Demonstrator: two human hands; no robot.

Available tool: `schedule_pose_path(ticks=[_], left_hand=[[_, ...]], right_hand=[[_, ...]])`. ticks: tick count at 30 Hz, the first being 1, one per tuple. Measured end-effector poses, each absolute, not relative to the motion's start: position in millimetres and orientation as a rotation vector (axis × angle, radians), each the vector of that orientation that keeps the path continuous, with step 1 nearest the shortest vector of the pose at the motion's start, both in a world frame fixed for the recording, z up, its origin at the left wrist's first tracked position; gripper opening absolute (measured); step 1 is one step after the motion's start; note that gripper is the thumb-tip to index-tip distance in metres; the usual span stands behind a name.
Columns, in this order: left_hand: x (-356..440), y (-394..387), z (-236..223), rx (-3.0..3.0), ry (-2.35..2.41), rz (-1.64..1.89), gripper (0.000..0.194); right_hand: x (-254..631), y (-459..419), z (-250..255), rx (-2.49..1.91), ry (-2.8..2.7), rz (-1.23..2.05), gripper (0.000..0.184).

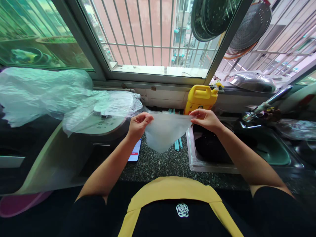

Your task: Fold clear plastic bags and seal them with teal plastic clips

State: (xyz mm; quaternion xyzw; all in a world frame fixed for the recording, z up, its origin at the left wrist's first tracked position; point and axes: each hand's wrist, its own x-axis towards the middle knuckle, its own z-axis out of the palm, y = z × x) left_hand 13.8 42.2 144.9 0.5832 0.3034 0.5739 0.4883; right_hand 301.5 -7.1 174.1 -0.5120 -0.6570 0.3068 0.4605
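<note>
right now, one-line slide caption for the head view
Both hands stretch a thin translucent plastic bag above the speckled granite counter.

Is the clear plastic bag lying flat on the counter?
No, the left hand and right hand hold the plastic bag up by its top edge above the counter.

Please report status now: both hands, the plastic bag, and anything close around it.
Left hand and right hand each pinch the top edge of the clear plastic bag, held above the countertop. Yellow jug behind; sink at right.
</note>
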Motion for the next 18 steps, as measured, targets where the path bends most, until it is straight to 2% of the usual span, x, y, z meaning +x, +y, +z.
schedule_pose_path(ticks=[6,11,18], left_hand=[[7,44,144,1.372,0.787,1.415,0.030],[4,43,148,1.205,0.802,1.441,0.035],[-4,43,149,1.157,0.814,1.486,0.036]], right_hand=[[294,-1,164,-1.205,-1.485,0.884,0.036],[277,4,148,-1.111,-1.372,1.009,0.046],[259,8,138,-1.127,-1.305,0.968,0.043]])
